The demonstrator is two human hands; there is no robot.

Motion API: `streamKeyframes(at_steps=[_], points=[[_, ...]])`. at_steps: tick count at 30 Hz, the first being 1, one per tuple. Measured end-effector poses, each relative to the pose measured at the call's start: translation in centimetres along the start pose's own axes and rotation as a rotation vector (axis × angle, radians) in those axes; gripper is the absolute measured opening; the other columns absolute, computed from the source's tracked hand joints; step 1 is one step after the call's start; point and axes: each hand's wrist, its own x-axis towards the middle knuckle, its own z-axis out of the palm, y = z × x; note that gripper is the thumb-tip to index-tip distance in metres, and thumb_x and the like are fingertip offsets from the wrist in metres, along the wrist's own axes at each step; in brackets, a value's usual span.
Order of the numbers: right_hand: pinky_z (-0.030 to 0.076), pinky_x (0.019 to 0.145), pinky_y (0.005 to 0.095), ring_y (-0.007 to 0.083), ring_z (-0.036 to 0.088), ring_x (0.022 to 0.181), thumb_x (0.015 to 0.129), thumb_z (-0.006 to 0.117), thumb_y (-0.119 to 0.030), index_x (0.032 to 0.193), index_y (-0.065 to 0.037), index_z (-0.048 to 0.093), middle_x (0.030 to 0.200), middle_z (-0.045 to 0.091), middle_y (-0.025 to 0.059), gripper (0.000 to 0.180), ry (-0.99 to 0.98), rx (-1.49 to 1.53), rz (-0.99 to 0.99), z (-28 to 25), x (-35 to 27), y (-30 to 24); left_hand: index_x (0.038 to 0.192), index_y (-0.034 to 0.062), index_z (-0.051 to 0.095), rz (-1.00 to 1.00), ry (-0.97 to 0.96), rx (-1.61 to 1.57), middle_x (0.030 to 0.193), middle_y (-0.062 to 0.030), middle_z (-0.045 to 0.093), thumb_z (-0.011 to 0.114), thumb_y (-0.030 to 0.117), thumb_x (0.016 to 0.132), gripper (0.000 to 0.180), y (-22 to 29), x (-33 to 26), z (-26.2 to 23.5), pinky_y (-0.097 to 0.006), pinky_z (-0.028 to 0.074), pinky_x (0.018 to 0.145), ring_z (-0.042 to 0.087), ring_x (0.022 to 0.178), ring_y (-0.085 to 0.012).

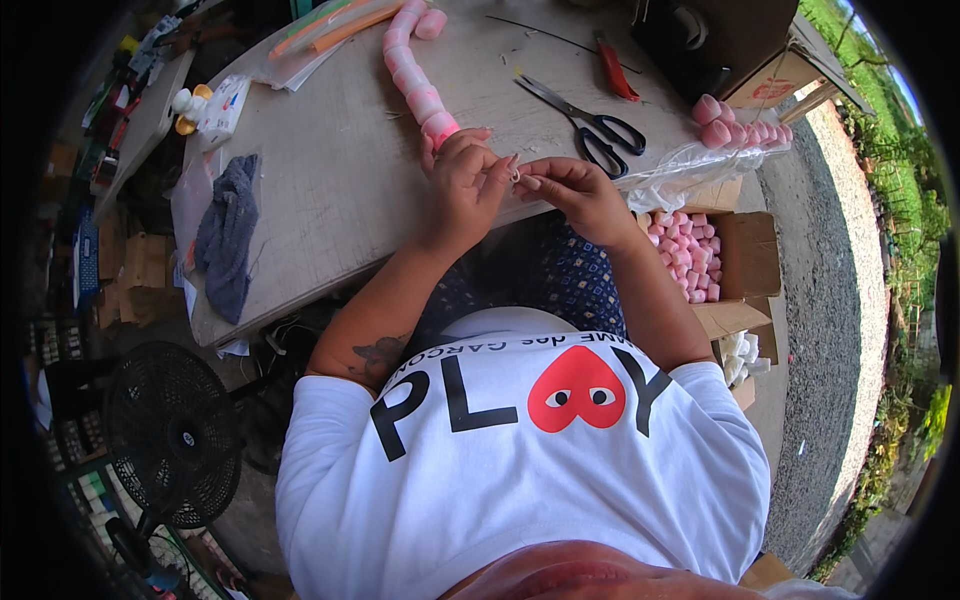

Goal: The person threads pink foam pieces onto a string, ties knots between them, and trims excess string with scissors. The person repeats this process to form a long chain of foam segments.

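Centre frame, left hand (463, 180) and right hand (580, 192) meet, fingertips pinched together on a tiny ring (516, 176); pink foam chain (414, 72) runs toward upper centre.

"Setting, quick?"

"Outdoors, bright daylight. A pale wooden counter (330, 170) runs across the upper middle, its surface scuffed."

"Ground?"

"A grey gravel path (835, 300) curves down the right side, with a strip of green grass and plants (900, 200) beyond it."

"Left side?"

"Dim and cluttered. A black standing fan (172, 435) sits low on the left, with stacked cardboard (140, 265) above it and shelves of small goods (60, 400) at the far edge."

"Anything else?"

"An open cardboard box (745, 255) sits just beside the counter's right end."
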Motion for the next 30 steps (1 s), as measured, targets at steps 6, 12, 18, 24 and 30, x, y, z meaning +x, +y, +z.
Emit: streamKeyframes(at_steps=[6, 12, 18, 24, 30], points=[[0.047, 0.082, 0.0238, 0.008, 0.059, 0.087, 0.092, 0.061, -0.011, 0.103, 0.002, 0.065, 0.091, 0.066, 0.0024, 0.018, 0.045, -0.093, 0.04, 0.2, 0.2, 0.0, 0.075, 0.0106, 0.057, 0.011, 0.007, 0.011, 0.085, -0.0058, 0.061, 0.066, 0.019, 0.085, 0.016, -0.1, -0.1, 0.1, -0.054, 0.016, 0.106, 0.06, 0.102, -0.0265], [0.047, 0.08, 0.0237, 0.0081, 0.058, 0.084, 0.092, 0.062, -0.013, 0.101, 0.002, 0.065, 0.089, 0.065, 0.0013, 0.018, 0.056, -0.121, 0.016, 0.3, 0.1, -0.1, 0.075, 0.0104, 0.058, 0.035, -0.014, 0.04, 0.085, -0.0052, 0.06, 0.065, 0.021, 0.086, 0.016, -0.1, -0.1, 0.0, -0.053, 0.015, 0.107, 0.06, 0.103, -0.0262], [0.045, 0.078, 0.023, 0.008, 0.056, 0.083, 0.091, 0.063, -0.014, 0.099, 0.001, 0.064, 0.088, 0.063, 0.0004, 0.017, 0.097, -0.142, -0.045, 0.2, -0.2, 0.3, 0.075, 0.011, 0.061, 0.033, -0.019, 0.031, 0.083, -0.0022, 0.06, 0.064, 0.02, 0.086, 0.014, -0.2, -0.1, 0.1, -0.052, 0.015, 0.107, 0.06, 0.103, -0.0257], [0.045, 0.079, 0.023, 0.0085, 0.057, 0.085, 0.091, 0.062, -0.013, 0.099, 0.001, 0.064, 0.089, 0.063, 0.001, 0.017, 0.099, -0.09, -0.086, -0.1, -0.6, 0.5, 0.076, 0.012, 0.062, -0.006, 0.014, 0.025, 0.082, -0.0018, 0.06, 0.064, 0.02, 0.086, 0.013, -0.5, -0.1, 0.4, -0.053, 0.018, 0.105, 0.059, 0.104, -0.026], [0.048, 0.082, 0.0249, 0.0107, 0.061, 0.087, 0.091, 0.061, -0.011, 0.106, 0.004, 0.063, 0.095, 0.065, 0.0043, 0.021, 0.116, -0.153, 0.051, 0.1, -0.9, 0.0, 0.076, 0.0086, 0.059, 0.015, -0.022, 0.058, 0.078, -0.0023, 0.058, 0.066, 0.013, 0.086, 0.013, 0.9, -0.1, -0.6, -0.044, 0.027, 0.101, 0.06, 0.102, -0.0259]])
